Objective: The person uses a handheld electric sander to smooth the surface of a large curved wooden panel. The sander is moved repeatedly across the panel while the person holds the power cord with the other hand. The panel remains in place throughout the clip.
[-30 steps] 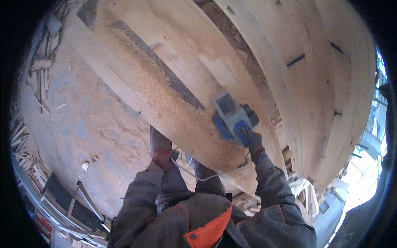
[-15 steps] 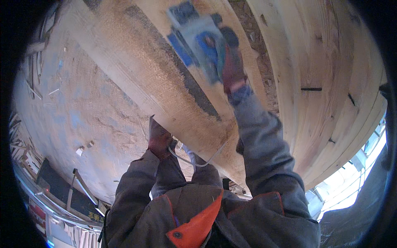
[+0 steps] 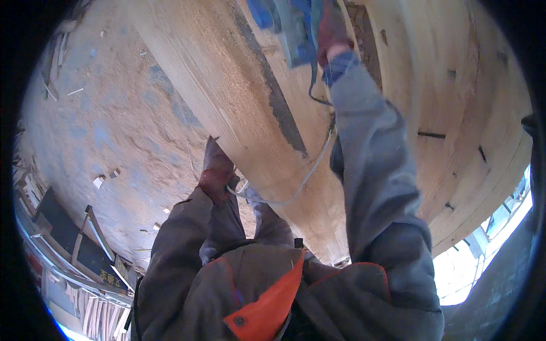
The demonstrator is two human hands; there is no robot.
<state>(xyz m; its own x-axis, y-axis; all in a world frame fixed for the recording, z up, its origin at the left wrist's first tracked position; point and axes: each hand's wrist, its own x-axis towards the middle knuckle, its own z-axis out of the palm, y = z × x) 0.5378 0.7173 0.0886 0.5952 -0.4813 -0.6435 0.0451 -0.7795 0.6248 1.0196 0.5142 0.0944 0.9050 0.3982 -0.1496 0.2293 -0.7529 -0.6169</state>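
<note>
At the top of the view my right hand (image 3: pixel 334 35), in a reddish glove, is closed round the handle of a blue and grey electric planer (image 3: pixel 297 40). The planer rests over a pale wooden beam, and its front is cut off by the picture's upper edge. My left hand (image 3: pixel 216 181), also gloved in red, is closed beside the near end of another long beam (image 3: pixel 199 85). From it a light power cable (image 3: pixel 284 202) loops across the wood toward the planer. A brownish pointed piece (image 3: pixel 211 152) juts up from this hand; its kind is unclear.
Sawdust and shavings lie on the beam and over the floor (image 3: pixel 131 125) at left. Wide pale boards (image 3: pixel 449 113) with dark cracks stretch along the right. Wood scraps and a dark board (image 3: pixel 68 227) stand at the lower left.
My right hand has pushed the planer farther forward, partly out of view, its arm stretching out. The cable has drawn out longer. My left hand stays close to the beam's side.
</note>
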